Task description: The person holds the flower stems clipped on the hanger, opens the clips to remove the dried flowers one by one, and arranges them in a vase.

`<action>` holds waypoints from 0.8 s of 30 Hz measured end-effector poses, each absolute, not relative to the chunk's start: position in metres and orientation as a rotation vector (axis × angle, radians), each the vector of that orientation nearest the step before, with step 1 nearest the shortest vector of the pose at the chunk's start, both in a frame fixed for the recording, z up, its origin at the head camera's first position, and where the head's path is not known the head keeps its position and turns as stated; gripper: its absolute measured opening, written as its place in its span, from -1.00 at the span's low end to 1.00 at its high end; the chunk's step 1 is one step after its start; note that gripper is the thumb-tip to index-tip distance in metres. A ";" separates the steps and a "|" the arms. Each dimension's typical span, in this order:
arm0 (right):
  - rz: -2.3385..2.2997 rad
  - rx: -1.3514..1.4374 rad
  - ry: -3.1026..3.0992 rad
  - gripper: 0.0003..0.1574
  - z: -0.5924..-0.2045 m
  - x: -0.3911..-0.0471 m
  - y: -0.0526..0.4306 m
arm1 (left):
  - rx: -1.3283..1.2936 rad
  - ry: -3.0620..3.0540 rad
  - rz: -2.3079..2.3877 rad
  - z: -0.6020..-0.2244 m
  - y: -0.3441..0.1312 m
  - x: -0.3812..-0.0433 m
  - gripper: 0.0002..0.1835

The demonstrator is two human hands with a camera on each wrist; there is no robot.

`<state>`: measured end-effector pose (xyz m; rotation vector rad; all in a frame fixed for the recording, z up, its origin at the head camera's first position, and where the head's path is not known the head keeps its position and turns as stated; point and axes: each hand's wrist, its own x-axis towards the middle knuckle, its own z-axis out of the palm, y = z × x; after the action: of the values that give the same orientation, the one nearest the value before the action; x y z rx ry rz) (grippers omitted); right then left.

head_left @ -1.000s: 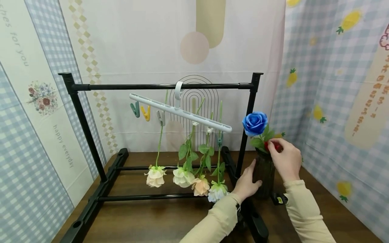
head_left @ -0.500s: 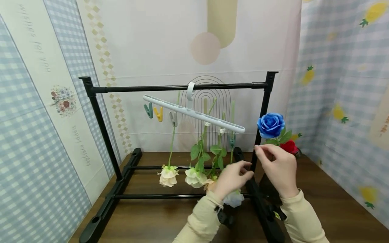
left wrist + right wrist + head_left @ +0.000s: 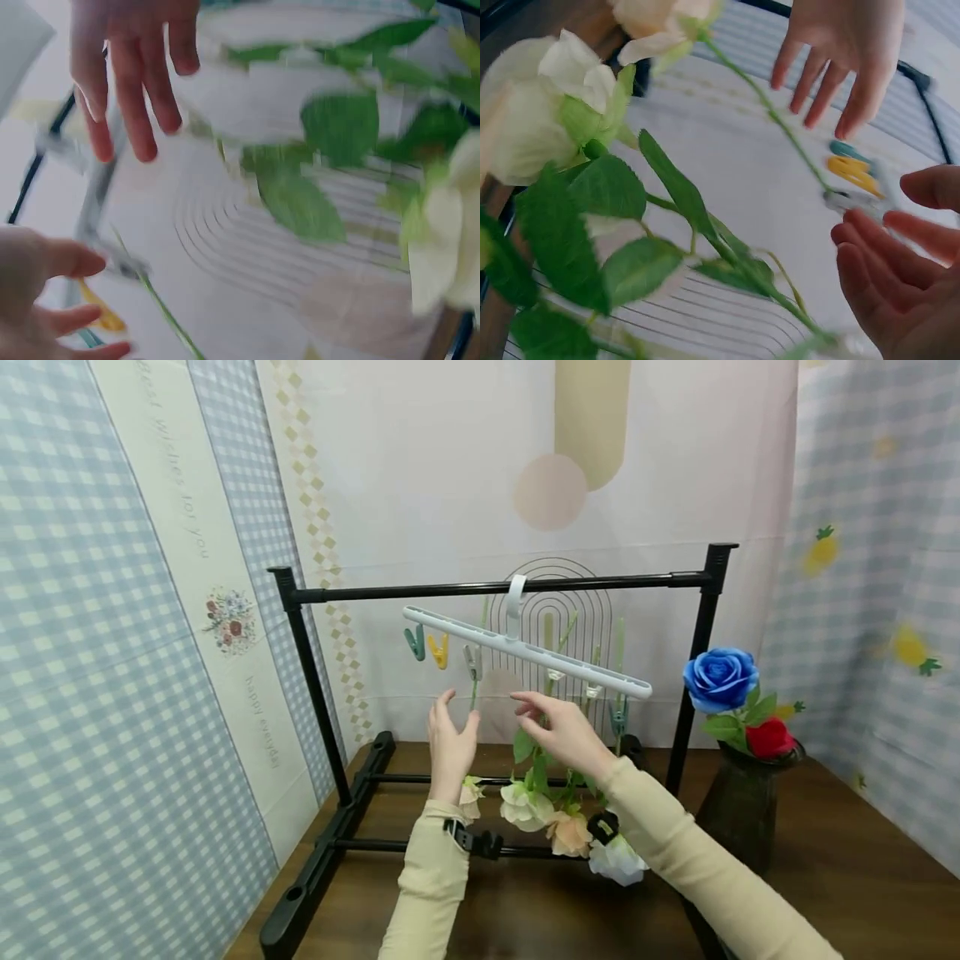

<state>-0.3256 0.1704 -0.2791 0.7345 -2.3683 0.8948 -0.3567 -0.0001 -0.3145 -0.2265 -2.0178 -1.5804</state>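
My left hand (image 3: pixel 452 747), fingers spread and holding nothing, is raised just below the grey clip (image 3: pixel 472 662) on the pale blue hanger (image 3: pixel 525 652). To its right my right hand (image 3: pixel 570 735) reaches in with relaxed fingers, also holding nothing, below the hanger's middle. From the grey clip a cream flower (image 3: pixel 470 797) hangs head down, partly behind the left wrist. A white flower (image 3: pixel 527 806), a peach flower (image 3: pixel 568 835) and a pale bluish-white flower (image 3: pixel 618 860) hang further right. At the hanger's left end, the green clip (image 3: pixel 415 643) and yellow clip (image 3: pixel 438 650) carry nothing.
The hanger tilts down to the right from the top bar (image 3: pixel 420 589) of a black rack standing on a brown table (image 3: pixel 525 910). Right of the rack, a dark vase (image 3: pixel 738 810) holds a blue rose (image 3: pixel 722 680) and a red rose (image 3: pixel 770 739). Patterned cloths hang behind.
The right hand has left the red rose and the left hand has left the vase's side. Both have moved left to the hanger, while the head view has turned left.
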 end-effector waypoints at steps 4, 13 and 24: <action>0.922 0.682 -2.488 -0.40 -0.275 -0.352 0.148 | -0.240 -2.140 -1.755 -0.326 -0.010 -0.374 -0.41; 1.046 0.478 -2.540 -0.26 -0.255 -0.380 0.105 | -0.272 -2.095 -1.873 -0.319 -0.011 -0.390 -0.47; 1.131 0.189 -2.439 -0.27 -0.254 -0.403 0.094 | -0.317 -1.975 -1.918 -0.313 0.002 -0.397 -0.66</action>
<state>-0.4025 0.0944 -0.2538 0.1888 -2.4386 1.1306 -0.3966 0.0019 -0.3134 -0.3167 -1.9753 -1.9185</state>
